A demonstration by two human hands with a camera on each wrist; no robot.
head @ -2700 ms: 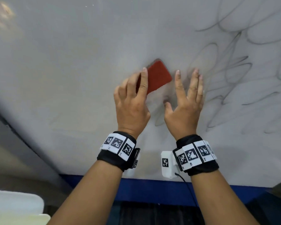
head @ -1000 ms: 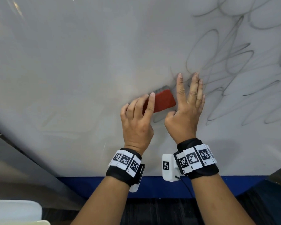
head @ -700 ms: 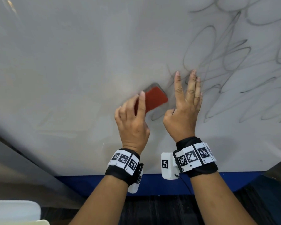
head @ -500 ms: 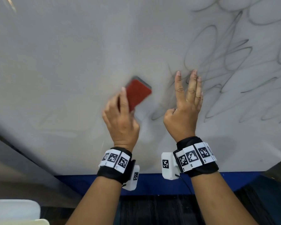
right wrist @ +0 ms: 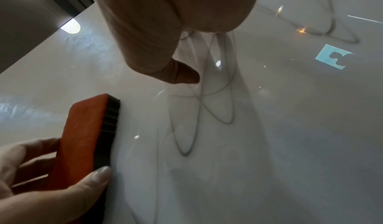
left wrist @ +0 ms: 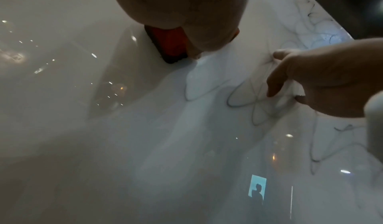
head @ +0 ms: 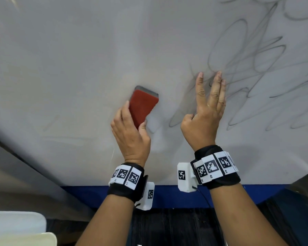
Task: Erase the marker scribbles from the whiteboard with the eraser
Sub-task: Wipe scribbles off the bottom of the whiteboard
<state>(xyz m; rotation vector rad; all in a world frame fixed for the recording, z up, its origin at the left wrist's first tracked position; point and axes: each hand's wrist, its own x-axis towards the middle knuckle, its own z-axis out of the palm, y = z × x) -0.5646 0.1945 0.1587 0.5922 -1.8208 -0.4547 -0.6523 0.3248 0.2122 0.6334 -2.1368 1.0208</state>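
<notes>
A red eraser (head: 141,105) with a dark felt base lies flat against the whiteboard (head: 78,50). My left hand (head: 132,128) grips its lower end between thumb and fingers; the same eraser (right wrist: 89,132) shows at the lower left of the right wrist view and under the palm in the left wrist view (left wrist: 170,45). Grey marker scribbles (head: 256,68) loop across the board's right half. My right hand (head: 205,110) rests on them with fingers straight and flat, thumb bent in, holding nothing. A loop of scribble (head: 176,119) lies between the two hands.
A blue strip (head: 167,194) runs along the whiteboard's bottom edge, with dark floor below. A grey frame or wall (head: 16,166) borders the board at the lower left. A white object (head: 16,226) sits at the bottom left corner. The board's left part carries only faint smears.
My left hand has swept the eraser leftward, away from the right hand and off the scribbles, turning it more upright. The right hand has stayed pressed on the board.
</notes>
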